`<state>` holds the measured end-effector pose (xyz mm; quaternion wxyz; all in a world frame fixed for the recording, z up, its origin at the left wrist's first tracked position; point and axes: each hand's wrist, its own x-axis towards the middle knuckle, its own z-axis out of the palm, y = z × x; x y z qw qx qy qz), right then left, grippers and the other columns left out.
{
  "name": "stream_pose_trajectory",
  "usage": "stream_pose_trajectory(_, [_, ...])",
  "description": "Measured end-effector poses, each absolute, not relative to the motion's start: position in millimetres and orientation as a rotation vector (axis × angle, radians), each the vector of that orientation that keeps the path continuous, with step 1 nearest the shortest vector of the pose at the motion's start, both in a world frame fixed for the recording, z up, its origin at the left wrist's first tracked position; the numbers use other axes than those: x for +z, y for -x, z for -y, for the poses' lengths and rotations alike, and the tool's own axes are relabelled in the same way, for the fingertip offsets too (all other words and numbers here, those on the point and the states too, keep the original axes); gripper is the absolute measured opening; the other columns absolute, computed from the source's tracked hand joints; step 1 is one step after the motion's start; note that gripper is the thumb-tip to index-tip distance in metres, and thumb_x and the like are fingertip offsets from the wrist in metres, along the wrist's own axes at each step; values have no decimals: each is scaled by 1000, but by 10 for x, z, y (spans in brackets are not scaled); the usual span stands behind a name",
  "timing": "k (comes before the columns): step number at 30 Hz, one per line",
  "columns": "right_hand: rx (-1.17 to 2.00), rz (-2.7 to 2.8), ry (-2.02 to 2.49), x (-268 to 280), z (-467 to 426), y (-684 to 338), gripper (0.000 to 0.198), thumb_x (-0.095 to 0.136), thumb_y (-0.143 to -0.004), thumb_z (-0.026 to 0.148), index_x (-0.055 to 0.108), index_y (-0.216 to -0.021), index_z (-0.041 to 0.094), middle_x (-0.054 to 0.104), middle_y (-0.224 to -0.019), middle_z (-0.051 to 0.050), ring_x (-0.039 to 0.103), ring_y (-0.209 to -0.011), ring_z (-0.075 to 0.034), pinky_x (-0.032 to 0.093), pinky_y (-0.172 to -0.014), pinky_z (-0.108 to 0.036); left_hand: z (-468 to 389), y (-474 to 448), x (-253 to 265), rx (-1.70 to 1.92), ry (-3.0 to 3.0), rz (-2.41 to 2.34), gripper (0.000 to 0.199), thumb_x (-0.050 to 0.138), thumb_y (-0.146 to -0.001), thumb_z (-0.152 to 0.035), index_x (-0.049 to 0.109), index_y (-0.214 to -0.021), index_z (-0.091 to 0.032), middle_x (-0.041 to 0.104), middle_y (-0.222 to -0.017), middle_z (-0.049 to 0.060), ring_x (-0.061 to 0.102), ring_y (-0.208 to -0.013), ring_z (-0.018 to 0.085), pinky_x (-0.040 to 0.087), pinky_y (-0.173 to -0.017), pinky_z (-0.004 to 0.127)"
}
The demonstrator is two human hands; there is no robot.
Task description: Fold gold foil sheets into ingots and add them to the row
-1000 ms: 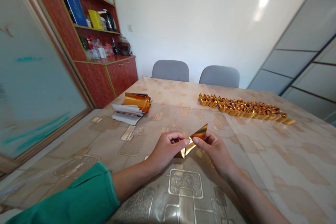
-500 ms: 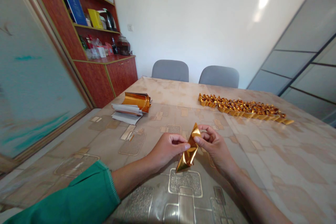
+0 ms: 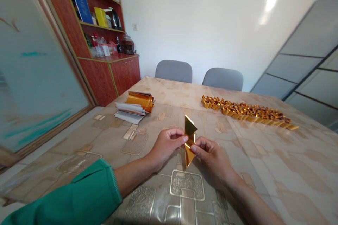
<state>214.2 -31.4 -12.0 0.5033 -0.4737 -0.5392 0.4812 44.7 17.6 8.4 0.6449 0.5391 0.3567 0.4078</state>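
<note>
Between my two hands is a folded piece of gold foil paper, with one pointed end up and the other pointing down toward me. My left hand pinches its left side between thumb and fingers. On the right side, my right hand grips it lower down, thumb in front. The fingers behind the foil are partly hidden. Farther off to the left lies a stack of gold and white paper sheets, curled up. To the right, rows of folded gold foil pieces lie close together.
The table has a patterned, shiny cover. Two grey chairs stand behind its far edge. A red-brown cabinet with loaded shelves is at the left, beside a frosted glass door. Grey panels stand at the right.
The foil piece has turned more upright, and its upper flap now shows as a dark triangle. My right hand has shifted lower on it. The view has swung slightly left.
</note>
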Motion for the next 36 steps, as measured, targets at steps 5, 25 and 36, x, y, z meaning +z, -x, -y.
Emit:
stream_pose_trajectory(5, [1176, 1333, 1156, -48, 325, -2175, 36, 72, -80, 48, 55, -66, 20, 49, -60, 3, 40, -55, -12, 31, -52, -25, -184, -440, 112, 903, -1202, -827, 18, 74, -71, -31, 69, -74, -14, 63, -64, 0, 53, -57, 11, 40, -55, 23])
stream_pose_trajectory(25, [399, 2042, 921, 125, 371, -2271, 24, 60, -91, 15, 69, -106, 31, 62, -93, -4, 61, -84, -20, 51, -69, -31, -111, -385, 151, 713, -749, -697, 18, 76, -71, -20, 65, -84, -14, 67, -73, 0, 60, -62, 8, 46, -59, 20])
stream_pose_trajectory(36, [326, 2091, 891, 147, 339, -2399, 30, 63, -93, 22, 70, -116, 39, 65, -83, -2, 58, -78, -20, 47, -67, -35, -177, -366, 166, 751, -853, -788, 22, 81, -70, -21, 61, -72, -13, 66, -66, -1, 60, -56, 7, 47, -57, 19])
